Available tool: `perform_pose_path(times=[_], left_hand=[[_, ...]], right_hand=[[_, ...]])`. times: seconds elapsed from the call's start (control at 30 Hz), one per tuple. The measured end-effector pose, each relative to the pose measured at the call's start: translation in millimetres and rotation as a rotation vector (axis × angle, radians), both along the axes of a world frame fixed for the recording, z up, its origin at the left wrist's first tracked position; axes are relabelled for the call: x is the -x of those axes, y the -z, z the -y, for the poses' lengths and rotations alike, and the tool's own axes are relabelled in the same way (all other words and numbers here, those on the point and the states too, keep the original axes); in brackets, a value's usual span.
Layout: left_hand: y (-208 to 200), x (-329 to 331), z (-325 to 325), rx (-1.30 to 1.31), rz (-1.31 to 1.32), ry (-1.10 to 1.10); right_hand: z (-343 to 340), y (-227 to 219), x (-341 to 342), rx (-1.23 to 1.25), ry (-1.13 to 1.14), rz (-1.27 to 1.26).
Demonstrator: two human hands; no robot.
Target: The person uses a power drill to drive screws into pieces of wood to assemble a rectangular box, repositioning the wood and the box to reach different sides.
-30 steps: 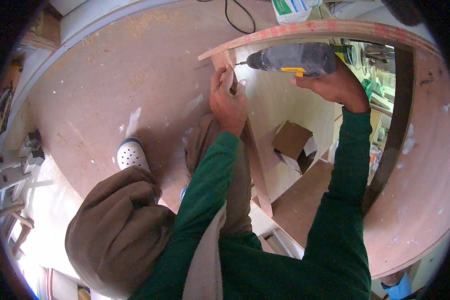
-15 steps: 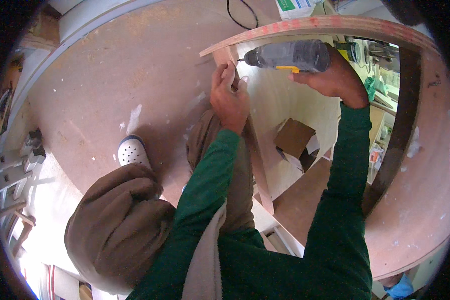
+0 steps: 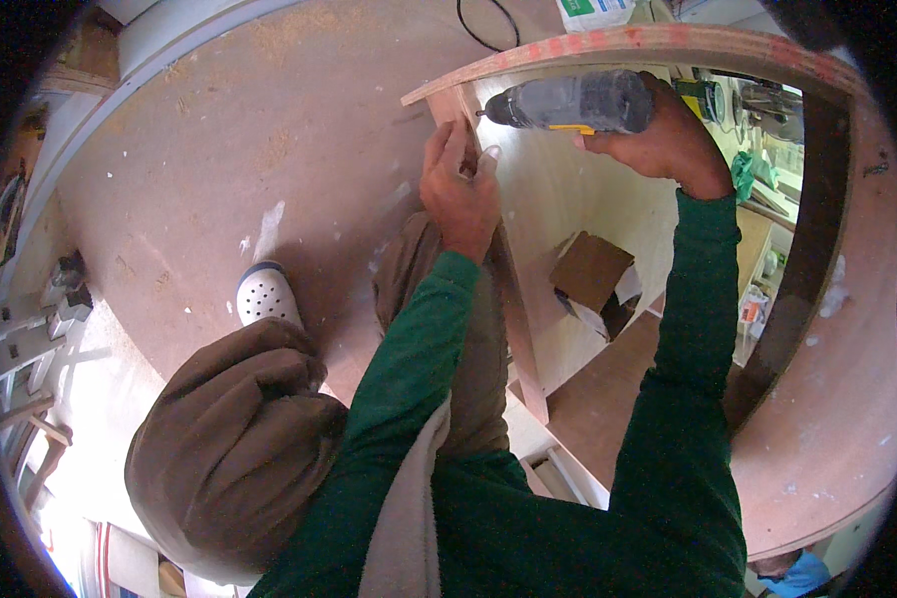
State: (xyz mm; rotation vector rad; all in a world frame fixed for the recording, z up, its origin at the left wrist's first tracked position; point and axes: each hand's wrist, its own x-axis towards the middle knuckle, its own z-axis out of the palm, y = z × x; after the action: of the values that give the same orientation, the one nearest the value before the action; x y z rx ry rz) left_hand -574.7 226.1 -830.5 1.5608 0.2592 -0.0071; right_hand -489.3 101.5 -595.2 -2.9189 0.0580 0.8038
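Note:
My right hand (image 3: 673, 145) is wrapped round a dark grey cordless drill (image 3: 573, 103) with a yellow trigger part. The drill lies level, its chuck toward the left, and the bit's tip is close to the inner face of a narrow upright wooden board (image 3: 520, 344). Against that board, just below the drill tip, my left hand (image 3: 460, 189) is closed round the edge, thumb on the inner side and fingers on the outer. Whether a screw is between its fingers is too small to tell. Above both runs a curved plywood edge (image 3: 618, 42) with reddish marks.
An open brown cardboard box (image 3: 593, 274) rests on the pale panel between my arms. Beyond my right arm, tools and a green bag (image 3: 754, 169) show through an opening in the plywood. A black cable (image 3: 488, 42) loops on the far surface. My white clog (image 3: 266, 294) is at left.
The view has shifted slightly. My left fingers have drawn a little lower on the board, away from the drill tip; the right hand still grips the drill near the same spot.

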Motion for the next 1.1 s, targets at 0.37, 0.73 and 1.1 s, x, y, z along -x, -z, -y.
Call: perform_pose_path(times=[0.37,0.73,1.1], left_hand=[[-7,3,-9,0.125,-0.054,0.017],[13,-2,11,-0.346,-0.005,-0.142],[-137,146,80,-0.287,1.076,1.281]], right_hand=[[9,9,-2,0.115,-0.148,0.159],[3,-24,81,0.112,0.059,0.411],[84,-52,424,-0.239,0.997,0.896]])
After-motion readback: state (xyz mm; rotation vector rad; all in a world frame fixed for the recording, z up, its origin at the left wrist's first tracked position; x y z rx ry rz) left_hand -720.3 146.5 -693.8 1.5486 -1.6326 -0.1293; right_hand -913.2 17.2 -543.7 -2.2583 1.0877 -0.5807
